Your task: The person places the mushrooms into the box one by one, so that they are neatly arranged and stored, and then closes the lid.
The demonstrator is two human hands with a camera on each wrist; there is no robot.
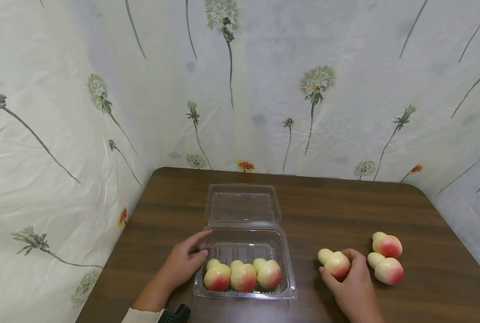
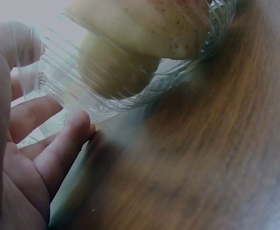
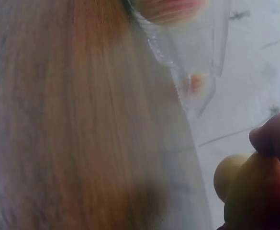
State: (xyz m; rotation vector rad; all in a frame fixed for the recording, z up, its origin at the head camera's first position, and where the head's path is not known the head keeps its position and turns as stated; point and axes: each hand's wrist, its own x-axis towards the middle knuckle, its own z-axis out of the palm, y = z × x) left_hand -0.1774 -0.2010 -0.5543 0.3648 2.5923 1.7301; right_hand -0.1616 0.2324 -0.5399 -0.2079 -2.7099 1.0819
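clasping fruit (image 1: 338, 266), right grip (image 1: 354, 280), left grip (image 1: 185, 261) relaxed against clear container (image 1: 244, 238), three fruits (image 1: 244, 279) inside, lid (image 1: 243, 204) open

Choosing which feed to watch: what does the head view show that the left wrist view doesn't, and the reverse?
Only the head view: the right grip holding a fruit, and two loose fruits to its right. Only the left wrist view: the palm of the left grip; the head view shows its back. Both: the left grip at the clear container, boxed fruit inside, and the wooden table.
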